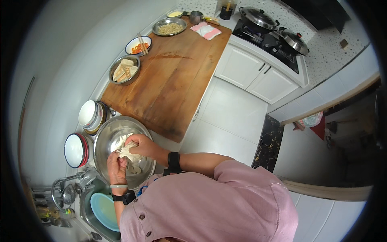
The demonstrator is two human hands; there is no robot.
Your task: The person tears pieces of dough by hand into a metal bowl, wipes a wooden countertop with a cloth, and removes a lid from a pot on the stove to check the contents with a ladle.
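Note:
A large steel basin (101, 134) stands before me, with pale dough pieces (134, 168) lying inside. Over it, my right hand (142, 146) grips a soft, ragged lump of whitish dough (128, 152) from above. The fingertips of my left hand (117, 169) pinch the same lump at its lower left edge. My fingers hide part of the dough. A black band circles each wrist, and the left one also wears a pale bangle.
Stacked enamel bowls (74, 150) flank the basin near the wall. Below is a sink with a light-blue tub (104, 211). A wooden board (172, 81) bears food bowls along its far side. Lidded pans (260, 19) sit on the gas stove (266, 45).

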